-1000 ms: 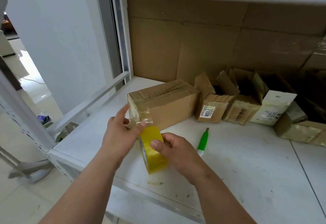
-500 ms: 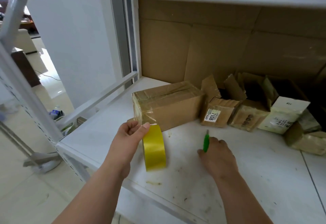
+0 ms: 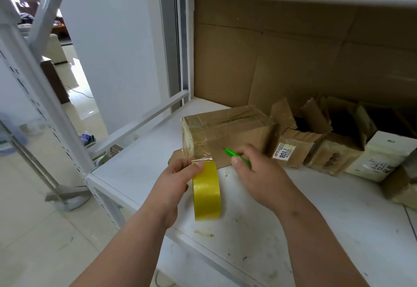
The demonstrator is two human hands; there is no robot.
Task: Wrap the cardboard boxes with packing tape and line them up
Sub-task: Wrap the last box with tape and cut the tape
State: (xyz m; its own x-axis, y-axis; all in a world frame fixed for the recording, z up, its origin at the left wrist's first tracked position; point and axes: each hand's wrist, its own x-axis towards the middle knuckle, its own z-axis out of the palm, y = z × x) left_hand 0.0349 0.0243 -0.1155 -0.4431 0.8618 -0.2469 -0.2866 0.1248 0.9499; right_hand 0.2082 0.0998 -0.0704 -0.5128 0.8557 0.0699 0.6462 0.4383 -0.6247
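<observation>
Left grip [image 3: 174, 181] pinches the yellow tape roll [image 3: 206, 193] upright on its edge on the white shelf [image 3: 338, 214], a clear strip running from it up to the taped cardboard box [image 3: 228, 132] just behind. Right grip [image 3: 252, 169] is curled round a green cutter [image 3: 237, 154], tip near that strip. I see open boxes [image 3: 316, 149] lined right of the taped one.

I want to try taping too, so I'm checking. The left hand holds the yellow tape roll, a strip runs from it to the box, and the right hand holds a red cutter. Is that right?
Nearly. The cutter in the right hand is green, not red, as the head view shows. The rest stands: the left hand holds the yellow tape roll, and a strip runs from it to the box.
</observation>
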